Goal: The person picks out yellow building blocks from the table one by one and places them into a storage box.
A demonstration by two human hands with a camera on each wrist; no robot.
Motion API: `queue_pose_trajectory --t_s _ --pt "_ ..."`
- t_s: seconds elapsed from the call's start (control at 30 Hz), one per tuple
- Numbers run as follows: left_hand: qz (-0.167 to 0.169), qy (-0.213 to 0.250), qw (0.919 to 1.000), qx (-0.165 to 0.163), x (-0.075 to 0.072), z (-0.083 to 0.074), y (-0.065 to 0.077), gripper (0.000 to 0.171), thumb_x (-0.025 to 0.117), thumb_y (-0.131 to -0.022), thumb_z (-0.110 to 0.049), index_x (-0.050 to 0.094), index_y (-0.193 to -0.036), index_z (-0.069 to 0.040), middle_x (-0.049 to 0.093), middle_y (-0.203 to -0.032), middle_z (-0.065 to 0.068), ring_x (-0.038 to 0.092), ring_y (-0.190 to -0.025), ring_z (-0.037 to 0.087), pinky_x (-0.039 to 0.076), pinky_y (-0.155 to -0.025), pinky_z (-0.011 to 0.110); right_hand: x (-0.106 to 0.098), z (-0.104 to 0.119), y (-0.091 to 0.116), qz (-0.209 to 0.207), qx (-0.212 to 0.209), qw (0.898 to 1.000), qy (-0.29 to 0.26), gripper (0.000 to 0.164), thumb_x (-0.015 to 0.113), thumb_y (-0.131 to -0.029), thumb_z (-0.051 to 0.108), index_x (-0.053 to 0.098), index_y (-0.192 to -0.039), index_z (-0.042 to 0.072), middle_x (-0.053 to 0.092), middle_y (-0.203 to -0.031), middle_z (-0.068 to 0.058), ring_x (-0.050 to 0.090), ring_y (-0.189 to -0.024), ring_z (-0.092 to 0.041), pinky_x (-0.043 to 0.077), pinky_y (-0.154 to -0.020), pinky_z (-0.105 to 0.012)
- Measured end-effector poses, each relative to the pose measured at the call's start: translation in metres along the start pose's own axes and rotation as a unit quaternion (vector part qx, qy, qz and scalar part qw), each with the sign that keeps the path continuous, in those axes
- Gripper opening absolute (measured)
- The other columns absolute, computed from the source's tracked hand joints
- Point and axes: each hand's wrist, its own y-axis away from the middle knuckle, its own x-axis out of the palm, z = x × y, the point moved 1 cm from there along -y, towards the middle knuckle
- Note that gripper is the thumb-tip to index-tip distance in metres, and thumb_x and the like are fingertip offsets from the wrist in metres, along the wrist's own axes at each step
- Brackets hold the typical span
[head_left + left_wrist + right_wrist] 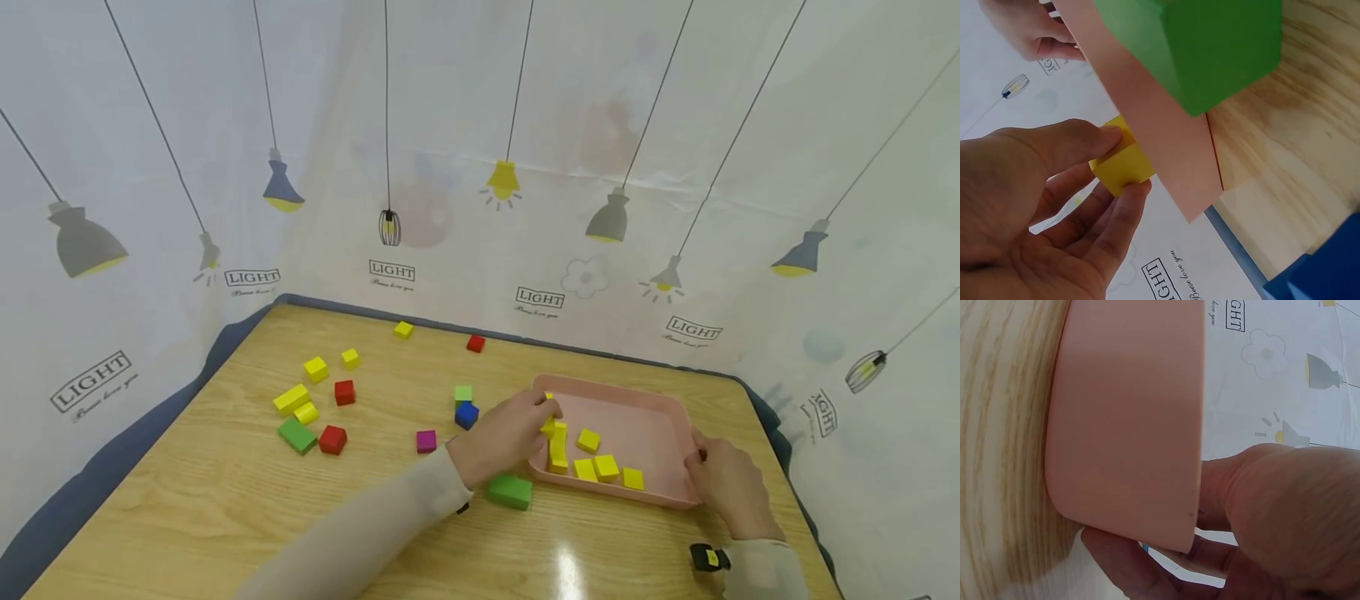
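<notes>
The left hand (510,429) pinched a yellow block (1124,164) between thumb and fingertips, just inside the left edge of the pink tray (637,417). The fingers were closed only as far as the block's sides, a light hold that probably suited careful setting down. Whether the block touched what was under it could not be told.

The right hand (731,483) gripped the tray's right edge, thumb by the rim and fingers curled at the outer wall, most likely to keep the tray from sliding. The tray sat toward the right edge of the tabletop (225,483), within easy reach of both hands.

Inside, a curved yellow piece (558,450) stood near the left edge, towards the near-left corner. Three small yellow blocks (606,468) lay along the near edge, and a lone yellow cube (588,440) lay farther in. Everything in the tray was yellow, which suggested sorting by colour.

A green block (510,492) lay just outside the near-left corner. Other colours, such as the blue block (467,415) and purple block (426,442), lay outside, while more loose yellow blocks (316,369) were scattered toward the tabletop's far-left corner.
</notes>
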Motion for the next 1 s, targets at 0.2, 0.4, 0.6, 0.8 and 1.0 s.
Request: queue_pose_trajectory --t_s 0.2,0.4,0.6,0.8,1.0 --pt "0.028 -0.017 0.9994 -0.010 0.002 -0.004 0.000 0.042 0.075 -0.089 -0.010 0.062 -0.127 -0.017 0.055 -0.117 -0.005 0.052 -0.090 0.007 0.050 -0.081 0.016 0.000 -0.001 -0.002 0.000 -0.001 1.000 0.007 0.053 0.049 -0.099 0.013 0.038 -0.148 -0.004 0.050 -0.070 -0.008 0.047 -0.055 -0.021 0.039 -0.047 -0.032" --pt "0.026 -0.035 0.9990 -0.006 0.006 -0.002 0.002 0.041 0.076 -0.090 -0.015 0.063 -0.128 -0.017 0.056 -0.117 -0.005 0.052 -0.090 0.006 0.049 -0.078 0.013 0.001 -0.001 -0.002 0.005 0.001 1.000 0.006 0.053 0.049 -0.100 0.013 0.037 -0.148 -0.005 0.050 -0.071 -0.009 0.047 -0.056 -0.021 0.039 -0.047 -0.032" --pt "-0.010 -0.005 0.9999 -0.007 0.002 0.005 0.011 0.035 0.073 -0.092 -0.014 0.065 -0.125 -0.017 0.056 -0.119 -0.006 0.050 -0.099 0.009 0.049 -0.081 0.015 -0.001 0.001 -0.001 0.006 0.001 1.000 0.005 0.053 0.050 -0.100 0.012 0.036 -0.148 -0.006 0.050 -0.073 -0.009 0.047 -0.057 -0.021 0.039 -0.048 -0.032" --pt "-0.046 -0.018 0.9987 -0.013 -0.008 0.020 0.027 0.033 0.071 -0.095 -0.022 0.064 -0.127 -0.018 0.057 -0.121 -0.003 0.053 -0.107 0.014 0.052 -0.089 0.025 -0.002 0.002 0.000 0.009 0.002 1.000 0.005 0.053 0.049 -0.100 0.013 0.036 -0.148 -0.006 0.052 -0.074 -0.009 0.047 -0.057 -0.021 0.039 -0.048 -0.032" --pt "-0.077 -0.058 0.9950 -0.025 -0.021 0.039 0.048 0.035 0.076 -0.091 -0.027 0.065 -0.123 -0.018 0.057 -0.116 -0.001 0.053 -0.097 0.013 0.053 -0.079 0.023 -0.001 0.003 0.000 0.004 0.003 1.000 0.008 0.053 0.050 -0.100 0.013 0.037 -0.148 -0.006 0.053 -0.076 -0.008 0.047 -0.058 -0.022 0.039 -0.048 -0.033"
